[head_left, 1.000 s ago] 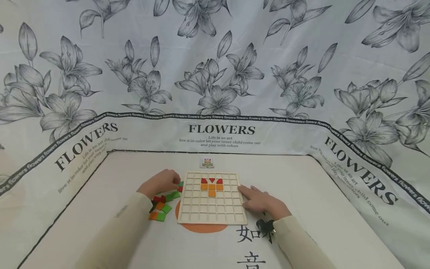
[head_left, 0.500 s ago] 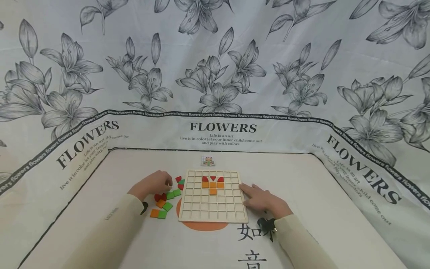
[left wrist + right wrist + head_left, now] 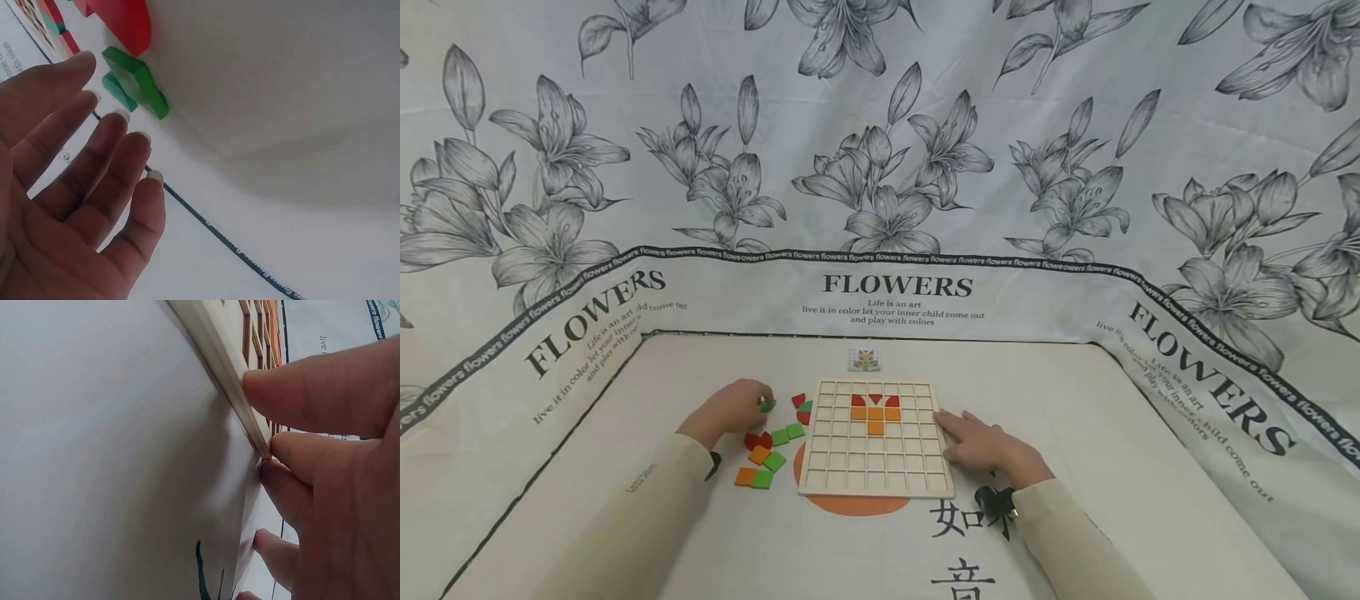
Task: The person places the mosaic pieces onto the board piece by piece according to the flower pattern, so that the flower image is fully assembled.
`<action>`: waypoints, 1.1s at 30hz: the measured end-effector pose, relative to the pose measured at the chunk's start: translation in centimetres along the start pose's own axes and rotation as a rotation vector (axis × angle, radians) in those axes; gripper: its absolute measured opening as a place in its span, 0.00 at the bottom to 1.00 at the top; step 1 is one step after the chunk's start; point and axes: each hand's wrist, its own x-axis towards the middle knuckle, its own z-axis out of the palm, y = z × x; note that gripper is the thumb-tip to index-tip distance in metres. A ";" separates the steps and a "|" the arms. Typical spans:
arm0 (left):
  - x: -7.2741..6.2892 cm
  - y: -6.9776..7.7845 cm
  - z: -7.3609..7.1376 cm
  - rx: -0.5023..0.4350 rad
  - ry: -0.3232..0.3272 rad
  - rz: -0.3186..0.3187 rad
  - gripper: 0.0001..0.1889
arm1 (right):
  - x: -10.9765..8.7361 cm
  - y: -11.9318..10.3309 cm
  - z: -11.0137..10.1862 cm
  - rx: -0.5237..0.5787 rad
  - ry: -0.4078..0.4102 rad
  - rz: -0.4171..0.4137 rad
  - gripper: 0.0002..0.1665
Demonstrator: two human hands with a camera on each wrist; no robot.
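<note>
Left of the board, my left hand [image 3: 730, 410] hovers by green pieces [image 3: 767, 406], its fingers loosely bent. In the left wrist view, a bright green piece [image 3: 142, 82] and a darker green one [image 3: 116, 92] lie just beyond the fingertips, with a gap showing. My right hand [image 3: 981, 447] rests at the right edge of the wooden grid board [image 3: 850, 471]; thumb and fingertips touch its side in the right wrist view. Near the board's far side, red pieces [image 3: 891, 401] and orange squares [image 3: 876, 427] fill several cells.
A small pattern card [image 3: 864, 359] lies behind the board. Left of it are loose red pieces [image 3: 758, 441], green squares [image 3: 787, 432] and orange squares [image 3: 746, 476]. A flower-printed cloth [image 3: 895, 208] walls the table's back and sides.
My left hand has drawn back leftward from the board's edge, uncovering red and green pieces there. Green now shows at its fingertips. The right hand stays at the board's edge.
</note>
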 end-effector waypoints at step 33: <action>0.9 1.0 0.5 0.027 0.055 -0.049 0.13 | 0.1 0.4 0.2 -0.012 0.005 -0.001 0.42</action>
